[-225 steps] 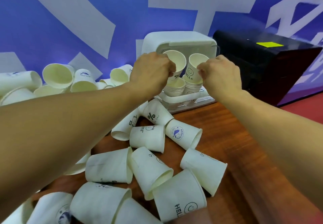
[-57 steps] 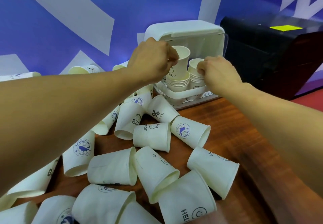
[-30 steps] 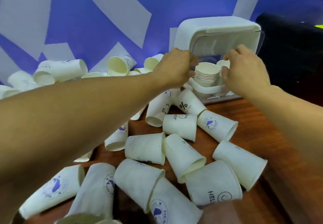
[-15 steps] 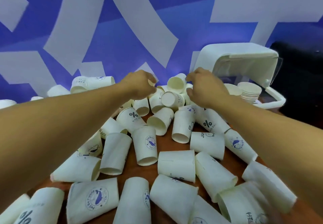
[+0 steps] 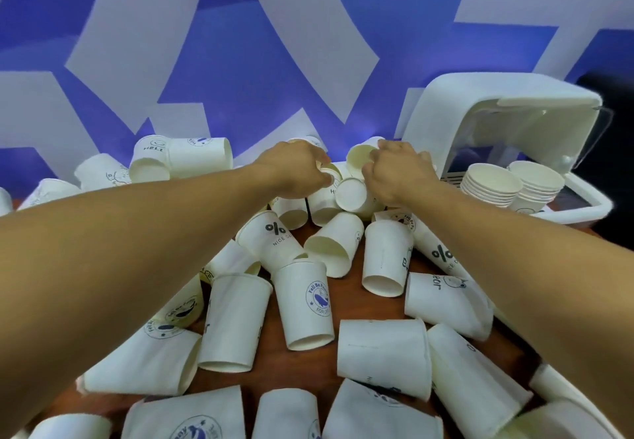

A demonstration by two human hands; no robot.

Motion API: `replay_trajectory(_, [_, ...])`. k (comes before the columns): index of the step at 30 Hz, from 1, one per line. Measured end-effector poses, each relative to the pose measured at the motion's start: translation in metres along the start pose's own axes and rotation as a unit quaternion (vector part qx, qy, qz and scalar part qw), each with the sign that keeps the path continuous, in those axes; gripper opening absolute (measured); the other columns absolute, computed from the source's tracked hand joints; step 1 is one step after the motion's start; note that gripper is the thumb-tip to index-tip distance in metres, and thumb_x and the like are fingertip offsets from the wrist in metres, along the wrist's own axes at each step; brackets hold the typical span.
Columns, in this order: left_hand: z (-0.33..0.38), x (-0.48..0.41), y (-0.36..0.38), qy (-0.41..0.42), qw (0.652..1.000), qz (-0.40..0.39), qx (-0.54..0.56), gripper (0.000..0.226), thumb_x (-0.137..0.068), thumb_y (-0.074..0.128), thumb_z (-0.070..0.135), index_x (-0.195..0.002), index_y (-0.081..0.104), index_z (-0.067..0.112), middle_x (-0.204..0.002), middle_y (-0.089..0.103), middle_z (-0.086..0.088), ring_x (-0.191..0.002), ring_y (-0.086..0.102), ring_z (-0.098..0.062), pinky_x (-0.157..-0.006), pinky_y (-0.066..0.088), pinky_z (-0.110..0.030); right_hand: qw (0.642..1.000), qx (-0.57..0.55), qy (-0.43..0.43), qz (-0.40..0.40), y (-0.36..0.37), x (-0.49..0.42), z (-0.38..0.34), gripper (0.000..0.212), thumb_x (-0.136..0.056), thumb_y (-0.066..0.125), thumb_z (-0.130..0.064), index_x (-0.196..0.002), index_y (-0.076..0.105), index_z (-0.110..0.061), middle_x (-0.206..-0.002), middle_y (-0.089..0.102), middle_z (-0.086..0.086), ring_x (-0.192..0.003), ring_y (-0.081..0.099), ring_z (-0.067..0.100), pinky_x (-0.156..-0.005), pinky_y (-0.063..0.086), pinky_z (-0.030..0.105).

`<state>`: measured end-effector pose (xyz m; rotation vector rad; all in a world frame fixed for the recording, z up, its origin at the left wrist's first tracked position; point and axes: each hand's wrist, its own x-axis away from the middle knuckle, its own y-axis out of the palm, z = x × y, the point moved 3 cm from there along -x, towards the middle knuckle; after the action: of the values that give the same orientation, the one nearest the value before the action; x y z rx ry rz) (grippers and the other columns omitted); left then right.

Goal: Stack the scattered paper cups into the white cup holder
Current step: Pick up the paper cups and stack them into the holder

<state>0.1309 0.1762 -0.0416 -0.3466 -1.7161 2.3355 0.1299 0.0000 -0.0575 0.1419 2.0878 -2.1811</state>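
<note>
Many white paper cups lie scattered on the wooden table (image 5: 346, 305), several on their sides. The white cup holder (image 5: 597, 206) stands at the right with its lid up and two cup stacks (image 5: 491, 187) inside. My left hand (image 5: 294, 170) reaches into the far pile, its fingers curled over the rim of a paper cup (image 5: 328, 174). Just beside it, my right hand (image 5: 398, 175) curls round another cup (image 5: 350, 195) that lies with its base toward me; its fingertips also touch an open-mouthed cup (image 5: 359, 156) behind.
A blue wall with white shapes (image 5: 240, 61) rises right behind the pile. More cups (image 5: 192, 155) are heaped at the back left. A dark object (image 5: 617, 95) sits behind the holder at the far right. Cups cover most of the near table.
Both hands left the cup holder and moved left to the pile at the back. Since half a second ago they have closed onto cups there.
</note>
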Motion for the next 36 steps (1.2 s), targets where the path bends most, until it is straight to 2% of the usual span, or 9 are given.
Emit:
replay_trajectory(5, [0.004,-0.005,-0.002,-0.002,0.998,0.036,-0.056,0.039,-0.092,0.051,0.051,-0.115,0.065,0.023,-0.119,0.062,-0.003,-0.098,0.051,-0.023,-0.072,0.038,-0.031,0.998,-0.022,-0.004,0.053,-0.01,0.001,-0.001,0.04,-0.096,0.036,-0.031,-0.127,0.051,-0.01,-0.137,0.045,0.003,-0.122,0.043,0.027,-0.095,0.033,0.046])
replay_trajectory(8, [0.003,-0.005,-0.006,-0.03,0.993,0.099,-0.049,0.04,-0.089,0.058,0.051,-0.115,0.067,0.021,-0.111,0.066,-0.003,-0.101,0.057,-0.025,-0.07,0.041,-0.032,0.993,-0.01,-0.016,0.12,-0.022,0.004,0.001,0.035,-0.086,0.056,-0.021,-0.119,0.052,-0.009,-0.118,0.052,0.005,-0.108,0.05,0.029,-0.082,0.033,0.04])
replay_trajectory(12, [0.009,0.002,-0.02,-0.03,0.982,0.172,-0.077,0.022,-0.091,0.061,0.027,-0.112,0.067,0.025,-0.1,0.066,-0.006,-0.093,0.06,-0.031,-0.065,0.044,-0.034,0.98,0.053,-0.021,0.19,-0.044,0.015,0.01,0.039,-0.081,0.064,-0.003,-0.118,0.054,-0.008,-0.113,0.059,0.01,-0.101,0.055,0.029,-0.083,0.039,0.039])
replay_trajectory(18, [0.044,0.023,-0.056,0.029,0.961,0.264,-0.079,0.04,-0.088,0.056,0.006,-0.119,0.06,0.031,-0.096,0.063,-0.011,-0.085,0.052,-0.031,-0.061,0.036,-0.034,0.961,0.037,-0.026,0.272,-0.078,0.041,0.038,0.02,-0.09,0.059,-0.009,-0.109,0.065,-0.01,-0.1,0.066,0.012,-0.089,0.059,0.029,-0.079,0.046,0.042])
replay_trajectory(21, [0.072,0.032,-0.064,0.062,0.948,0.302,-0.077,0.064,-0.087,0.059,0.005,-0.135,0.039,0.041,-0.091,0.059,-0.012,-0.078,0.051,-0.033,-0.056,0.038,-0.035,0.951,-0.016,-0.027,0.309,-0.096,0.06,0.061,0.021,-0.096,0.054,-0.021,-0.108,0.064,-0.006,-0.1,0.058,0.012,-0.092,0.053,0.03,-0.066,0.039,0.035])
replay_trajectory(25, [0.115,0.035,-0.07,0.093,0.943,0.311,-0.072,0.044,-0.088,0.06,0.008,-0.122,0.045,0.031,-0.085,0.062,-0.007,-0.073,0.053,-0.033,-0.054,0.041,-0.037,0.938,-0.13,0.033,0.321,-0.111,0.082,0.101,0.02,-0.092,0.05,-0.028,-0.099,0.058,-0.011,-0.099,0.047,-0.001,-0.086,0.049,0.022,-0.063,0.04,0.031])
replay_trajectory(29, [0.159,0.038,-0.068,0.125,0.943,0.302,-0.067,0.013,-0.095,0.054,0.018,-0.104,0.059,0.027,-0.075,0.053,-0.007,-0.07,0.049,-0.033,-0.054,0.029,-0.034,0.946,-0.044,0.017,0.32,-0.125,0.109,0.131,0.02,-0.096,0.053,-0.023,-0.102,0.06,-0.006,-0.105,0.052,0.008,-0.09,0.046,0.028,-0.067,0.035,0.034])
replay_trajectory(32, [0.188,0.032,-0.057,0.151,0.942,0.295,-0.054,0.013,-0.097,0.051,0.021,-0.099,0.063,0.024,-0.074,0.049,-0.006,-0.072,0.047,-0.033,-0.056,0.028,-0.034,0.952,0.037,0.012,0.305,-0.126,0.121,0.155,0.024,-0.098,0.05,-0.025,-0.106,0.061,-0.006,-0.107,0.056,0.013,-0.093,0.048,0.033,-0.065,0.034,0.036])
replay_trajectory(36, [0.214,0.024,-0.038,0.169,0.943,0.282,-0.05,0.017,-0.096,0.051,0.02,-0.101,0.066,0.025,-0.078,0.051,-0.004,-0.075,0.047,-0.032,-0.057,0.033,-0.033,0.955,0.038,0.045,0.289,-0.12,0.13,0.183,0.025,-0.096,0.055,-0.026,-0.113,0.058,-0.009,-0.107,0.059,0.011,-0.092,0.051,0.03,-0.067,0.05,0.04])
